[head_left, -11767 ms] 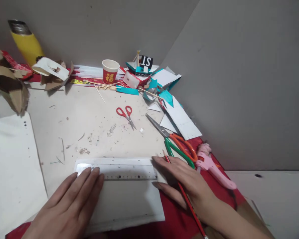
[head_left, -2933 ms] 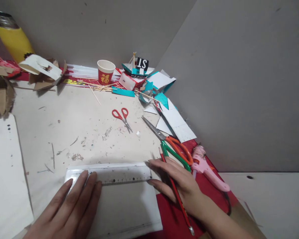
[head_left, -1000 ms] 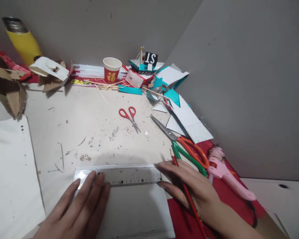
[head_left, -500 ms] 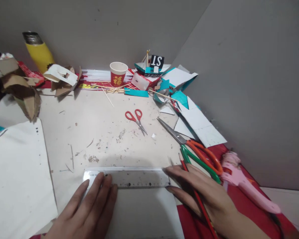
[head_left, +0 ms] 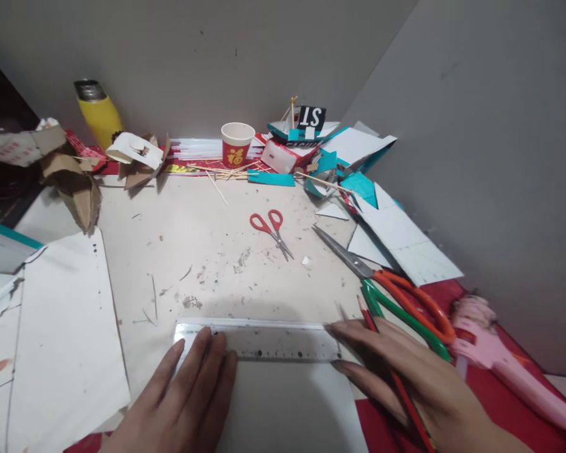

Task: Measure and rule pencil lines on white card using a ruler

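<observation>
A clear ruler (head_left: 283, 343) lies across the far edge of a white sheet (head_left: 292, 402), close to me. My left hand (head_left: 183, 390) rests on the ruler's left part, fingers stretched out and pressing flat. My right hand (head_left: 405, 377) is at the ruler's right end, fingertips and thumb touching it. A red pencil (head_left: 408, 396) is held in that hand, passing between thumb and fingers with its point facing away from me. Just beyond the right hand lie large scissors (head_left: 368, 267) with one orange and one green handle.
Small red scissors (head_left: 272, 233) lie mid-table. A paper cup (head_left: 238, 145), thin sticks (head_left: 236, 173) and a yellow bottle (head_left: 99, 116) stand or lie at the back. Cut card (head_left: 405, 239) and a pink glue gun (head_left: 509, 365) are right; a white sheet (head_left: 70, 327) is left.
The view has turned slightly left, so everything sits farther right in the picture. Both hands, the ruler and the pencil keep about the same places relative to each other.
</observation>
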`<state>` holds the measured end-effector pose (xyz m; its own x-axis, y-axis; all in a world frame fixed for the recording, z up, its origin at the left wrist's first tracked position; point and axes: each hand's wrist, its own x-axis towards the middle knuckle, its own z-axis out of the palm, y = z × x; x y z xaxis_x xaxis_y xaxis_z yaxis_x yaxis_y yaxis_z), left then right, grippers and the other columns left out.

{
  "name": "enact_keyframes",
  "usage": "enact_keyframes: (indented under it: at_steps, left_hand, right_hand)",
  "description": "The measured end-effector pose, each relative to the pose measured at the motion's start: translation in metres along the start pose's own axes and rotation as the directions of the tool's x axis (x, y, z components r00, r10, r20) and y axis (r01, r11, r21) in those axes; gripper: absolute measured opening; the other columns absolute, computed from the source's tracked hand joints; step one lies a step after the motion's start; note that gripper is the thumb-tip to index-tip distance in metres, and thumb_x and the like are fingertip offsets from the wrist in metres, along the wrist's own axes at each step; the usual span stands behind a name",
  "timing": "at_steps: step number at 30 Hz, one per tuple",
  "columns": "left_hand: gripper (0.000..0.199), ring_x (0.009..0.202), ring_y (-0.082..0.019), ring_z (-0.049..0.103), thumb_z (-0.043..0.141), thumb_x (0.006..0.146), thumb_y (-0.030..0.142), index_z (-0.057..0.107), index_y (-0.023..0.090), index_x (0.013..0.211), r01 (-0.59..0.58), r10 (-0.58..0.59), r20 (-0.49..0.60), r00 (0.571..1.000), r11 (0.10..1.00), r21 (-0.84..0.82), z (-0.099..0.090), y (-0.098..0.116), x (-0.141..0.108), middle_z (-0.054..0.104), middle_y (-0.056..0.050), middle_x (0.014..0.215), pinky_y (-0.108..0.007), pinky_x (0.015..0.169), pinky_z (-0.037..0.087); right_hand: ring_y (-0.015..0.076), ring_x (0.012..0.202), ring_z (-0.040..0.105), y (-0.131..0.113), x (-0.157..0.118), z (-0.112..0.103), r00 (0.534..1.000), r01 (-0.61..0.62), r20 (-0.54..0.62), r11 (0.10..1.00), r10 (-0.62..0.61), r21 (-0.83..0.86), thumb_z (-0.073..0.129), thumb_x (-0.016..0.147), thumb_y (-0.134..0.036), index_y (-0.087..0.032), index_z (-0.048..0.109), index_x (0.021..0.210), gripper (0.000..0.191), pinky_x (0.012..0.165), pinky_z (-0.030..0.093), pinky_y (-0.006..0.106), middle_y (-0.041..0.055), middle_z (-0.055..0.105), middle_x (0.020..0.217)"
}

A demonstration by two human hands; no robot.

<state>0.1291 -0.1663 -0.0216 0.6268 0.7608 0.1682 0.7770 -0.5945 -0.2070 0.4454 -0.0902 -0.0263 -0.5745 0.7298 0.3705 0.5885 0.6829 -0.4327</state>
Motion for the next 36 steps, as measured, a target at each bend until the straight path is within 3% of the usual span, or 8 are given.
enact_keyframes:
  at_steps: [11,19,30,36]
  left_hand:
    - [0.039,0.136,-0.025,0.036,0.035,0.098,0.033,0.051,0.023,0.132,0.005,-0.005,0.013,1.0,1.0,-0.011,0.004,0.001,-0.005,0.058,-0.004,0.137,-0.04,0.11,0.023]
    - [0.047,0.147,-0.03,0.013,0.035,0.094,0.025,0.038,0.016,0.14,0.003,-0.008,-0.05,0.999,0.996,-0.086,0.02,0.003,-0.01,0.054,-0.012,0.139,-0.044,0.118,0.009]
    - [0.06,0.148,-0.029,0.01,0.035,0.097,0.032,0.017,0.017,0.153,-0.024,0.02,-0.032,0.999,0.991,-0.133,0.019,-0.001,-0.009,0.05,-0.011,0.142,-0.043,0.119,0.004]
    - [0.058,0.147,-0.03,0.012,0.039,0.095,0.032,0.026,0.019,0.15,-0.022,0.017,-0.035,0.999,0.988,-0.15,0.02,0.001,-0.011,0.03,-0.005,0.158,-0.043,0.12,0.002]
  right_hand:
    - [0.0205,0.085,0.067,0.001,-0.003,0.001,1.0,-0.001,-0.004,1.0,0.0,-0.023,0.061,0.091,-0.018,-0.024,0.056,0.126,0.036,0.072,0.055,0.031,0.0063,0.07,0.099]
    - [0.0186,0.083,0.061,0.0,-0.001,0.0,0.999,-0.01,0.035,0.999,0.008,0.049,0.061,0.091,-0.015,-0.02,0.052,0.129,0.039,0.071,0.051,0.031,0.0078,0.067,0.102]
    - [0.0171,0.084,0.059,-0.003,0.0,-0.003,0.999,-0.013,0.046,0.997,0.01,0.07,0.062,0.091,-0.014,-0.016,0.053,0.128,0.038,0.072,0.049,0.029,0.0081,0.064,0.099]
    - [0.0176,0.085,0.06,-0.002,-0.002,-0.003,0.999,-0.021,0.044,0.997,0.018,0.069,0.063,0.09,-0.015,-0.017,0.053,0.127,0.038,0.074,0.05,0.03,0.008,0.065,0.1]
